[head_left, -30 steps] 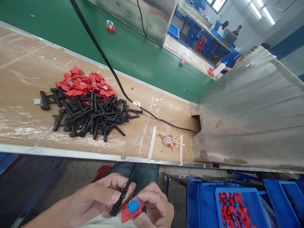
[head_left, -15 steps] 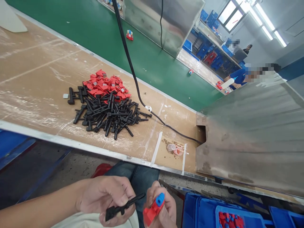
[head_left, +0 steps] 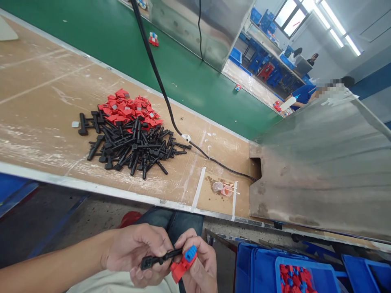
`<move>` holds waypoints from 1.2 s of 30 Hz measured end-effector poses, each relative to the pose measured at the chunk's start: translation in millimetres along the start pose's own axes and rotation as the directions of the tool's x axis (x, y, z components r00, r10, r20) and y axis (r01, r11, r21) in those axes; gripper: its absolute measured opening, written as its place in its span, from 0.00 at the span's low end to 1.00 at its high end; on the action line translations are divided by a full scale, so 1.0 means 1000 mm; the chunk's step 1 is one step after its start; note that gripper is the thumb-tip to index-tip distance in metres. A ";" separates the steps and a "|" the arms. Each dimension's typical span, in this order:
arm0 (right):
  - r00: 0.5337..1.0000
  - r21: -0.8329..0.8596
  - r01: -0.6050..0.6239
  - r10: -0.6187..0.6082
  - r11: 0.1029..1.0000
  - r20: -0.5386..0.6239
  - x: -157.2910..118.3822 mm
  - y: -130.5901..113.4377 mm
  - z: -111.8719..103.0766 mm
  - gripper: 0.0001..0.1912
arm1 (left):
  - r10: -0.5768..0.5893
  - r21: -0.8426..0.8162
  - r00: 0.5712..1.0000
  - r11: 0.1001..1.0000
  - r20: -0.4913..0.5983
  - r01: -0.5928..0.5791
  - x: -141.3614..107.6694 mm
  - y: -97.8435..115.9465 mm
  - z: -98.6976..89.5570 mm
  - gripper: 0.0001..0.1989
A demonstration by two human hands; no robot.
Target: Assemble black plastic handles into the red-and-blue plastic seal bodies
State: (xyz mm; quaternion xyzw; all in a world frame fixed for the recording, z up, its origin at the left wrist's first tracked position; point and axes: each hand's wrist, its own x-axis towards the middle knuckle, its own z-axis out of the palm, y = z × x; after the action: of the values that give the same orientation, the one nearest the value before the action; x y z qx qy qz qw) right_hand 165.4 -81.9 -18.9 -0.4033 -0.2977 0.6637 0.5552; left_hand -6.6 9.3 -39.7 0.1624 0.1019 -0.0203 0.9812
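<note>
Low in the view, my left hand [head_left: 134,248] is closed on a black plastic rod-like part [head_left: 148,262] with a square end. My right hand [head_left: 205,260] grips a small red plastic piece with a blue ribbed top [head_left: 181,269]. The thin end of the black part reaches the red and blue piece at my right fingers; whether it sits inside is hidden. On the bench, a heap of similar black parts [head_left: 137,146] lies against a pile of red pieces [head_left: 128,108].
Two small cups [head_left: 226,191] with cotton swabs stand between tape strips on the bench [head_left: 183,179]. A black cable [head_left: 166,97] crosses to a metal panel [head_left: 317,171]. Beyond runs a green belt [head_left: 100,44]. Lower right, a blue bin [head_left: 324,274] holds red and blue pieces. A co-worker [head_left: 302,95] sits behind.
My two hands have come together. The black part's thin end has met the red and blue piece, which has shifted left and tilted. The camera view has shifted slightly.
</note>
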 end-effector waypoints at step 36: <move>0.967 0.282 0.090 -0.016 0.955 -0.253 0.014 0.001 0.017 0.16 | 0.387 0.180 0.847 0.922 -0.364 -0.343 -0.010 0.000 0.015 0.25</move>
State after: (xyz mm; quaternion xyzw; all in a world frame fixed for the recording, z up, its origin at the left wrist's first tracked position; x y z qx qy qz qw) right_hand 149.7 -67.6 -13.7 -0.3887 -0.1361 0.6295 0.6589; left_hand -13.2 4.8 -23.8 0.2322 0.2625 0.1941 0.9162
